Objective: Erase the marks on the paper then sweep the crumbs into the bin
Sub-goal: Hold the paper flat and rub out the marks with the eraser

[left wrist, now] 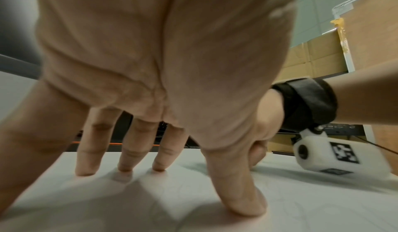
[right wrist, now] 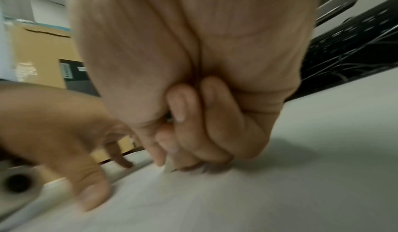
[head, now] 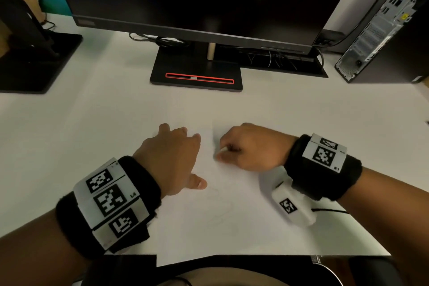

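The paper (head: pixel 232 227) lies flat on the white surface (head: pixel 69 123), its near edge hanging slightly over the surface's front rim; faint pencil marks (head: pixel 222 211) show on its near half. The left hand (head: pixel 171 158) presses it down, fingers (left wrist: pixel 88 159) spread and straight. Just beside it, the right hand (head: pixel 250 148) has its fingers (right wrist: pixel 193 133) curled, pinching a small white eraser (right wrist: pixel 170 166) whose tip pokes out below the fingertips onto the sheet. Farther back stand a monitor base (head: pixel 197 72) and a computer tower (head: pixel 383 30).
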The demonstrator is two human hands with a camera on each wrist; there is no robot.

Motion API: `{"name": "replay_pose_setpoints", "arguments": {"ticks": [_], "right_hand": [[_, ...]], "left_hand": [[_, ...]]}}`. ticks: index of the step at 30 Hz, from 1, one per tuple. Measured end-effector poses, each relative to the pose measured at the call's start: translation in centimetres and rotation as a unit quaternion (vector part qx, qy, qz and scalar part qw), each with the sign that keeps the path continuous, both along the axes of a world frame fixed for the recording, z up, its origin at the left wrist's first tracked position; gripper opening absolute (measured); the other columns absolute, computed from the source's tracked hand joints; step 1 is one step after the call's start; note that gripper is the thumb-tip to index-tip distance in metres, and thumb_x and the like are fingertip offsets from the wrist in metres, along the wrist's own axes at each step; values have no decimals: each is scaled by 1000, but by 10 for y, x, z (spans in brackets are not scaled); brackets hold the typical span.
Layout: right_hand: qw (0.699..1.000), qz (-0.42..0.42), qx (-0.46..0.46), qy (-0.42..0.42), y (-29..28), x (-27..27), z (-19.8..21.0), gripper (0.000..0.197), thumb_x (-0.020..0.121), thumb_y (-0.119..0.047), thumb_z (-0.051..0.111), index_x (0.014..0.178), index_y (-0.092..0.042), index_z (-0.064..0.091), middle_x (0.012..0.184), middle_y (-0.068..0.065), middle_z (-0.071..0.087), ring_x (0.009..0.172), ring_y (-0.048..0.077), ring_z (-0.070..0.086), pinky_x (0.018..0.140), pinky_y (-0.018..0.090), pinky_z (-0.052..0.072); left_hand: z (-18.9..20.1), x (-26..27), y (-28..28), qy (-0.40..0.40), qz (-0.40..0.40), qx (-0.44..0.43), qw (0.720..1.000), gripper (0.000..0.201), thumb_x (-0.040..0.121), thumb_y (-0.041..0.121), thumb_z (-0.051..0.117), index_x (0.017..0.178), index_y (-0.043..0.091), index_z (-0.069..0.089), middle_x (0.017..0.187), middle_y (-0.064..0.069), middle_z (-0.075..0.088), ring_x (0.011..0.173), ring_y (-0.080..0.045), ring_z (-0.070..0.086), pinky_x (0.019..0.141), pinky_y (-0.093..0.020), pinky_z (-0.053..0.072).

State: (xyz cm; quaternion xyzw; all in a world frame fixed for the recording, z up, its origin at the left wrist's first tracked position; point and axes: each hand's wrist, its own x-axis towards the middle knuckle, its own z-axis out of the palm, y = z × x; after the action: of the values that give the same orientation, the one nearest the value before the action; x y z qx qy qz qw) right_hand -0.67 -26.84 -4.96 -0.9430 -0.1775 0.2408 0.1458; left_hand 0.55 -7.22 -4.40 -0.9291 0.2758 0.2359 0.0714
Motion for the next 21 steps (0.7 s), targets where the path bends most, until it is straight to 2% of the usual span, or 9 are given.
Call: {"name": "replay_pose_setpoints", "arguments": {"ticks": [2,6,9,10,12,14,18,21], "right_hand": [[999,23,9,22,8,-8,-2,37,102,-42,52,74,-18,60,65,-6,57,63,10,53,64,26,41],[1000,-27,-3,-4,2,7,5,41,102,-44,51,71,-17,59,67,-6,56,64,11,52,65,29,40],[1000,29,3,8,18,-2,0,37,101,-40,51,83,-13,68,74,-1,65,72,17,60,70,34,50],[999,33,9,18,20,-4,-2,38,101,-40,52,82,-11,67,71,0,64,70,17,59,68,33,49],[1000,-3,14,6,14,2,1,43,102,-42,52,70,-13,58,62,-2,55,62,14,51,60,29,41],[999,-33,6,-9,8,7,4,45,102,-42,52,65,-16,52,61,-4,51,59,12,47,59,26,35],[1000,0,12,29,11,-4,-2,42,101,-42,52,71,-13,58,61,-5,52,59,12,48,60,26,40],[999,-48,7,9,-6,-2,1,45,101,-43,52,65,-16,51,61,-5,49,58,13,45,60,29,38]], "left_hand": [[0,0,0,4,3,-1,1000,82,80,73,60,140,21,38,128,0,45,117,-26,39,80,-35,46],[-2,-1,0,-9,-9,5,1000,82,80,75,58,138,20,39,120,-1,47,111,-26,41,72,-34,40],[-3,-1,0,-9,-9,10,1000,83,81,74,58,140,21,36,124,-1,46,113,-26,40,72,-33,39],[-3,-1,0,-9,-10,9,1000,83,81,74,57,140,21,36,124,-1,46,113,-26,40,72,-33,40],[-3,-1,0,-12,-16,9,1000,83,81,75,57,140,21,36,124,-2,46,112,-25,40,73,-33,40],[-3,-3,1,-16,-17,10,1000,83,81,75,56,140,20,36,124,-2,46,111,-26,40,72,-33,40],[-3,-4,2,-17,-21,13,1000,85,82,75,54,143,20,32,129,-1,44,114,-26,40,72,-34,41],[-2,-4,2,-20,-22,17,999,88,83,78,49,146,20,29,137,-2,42,120,-28,39,74,-34,44]]}}
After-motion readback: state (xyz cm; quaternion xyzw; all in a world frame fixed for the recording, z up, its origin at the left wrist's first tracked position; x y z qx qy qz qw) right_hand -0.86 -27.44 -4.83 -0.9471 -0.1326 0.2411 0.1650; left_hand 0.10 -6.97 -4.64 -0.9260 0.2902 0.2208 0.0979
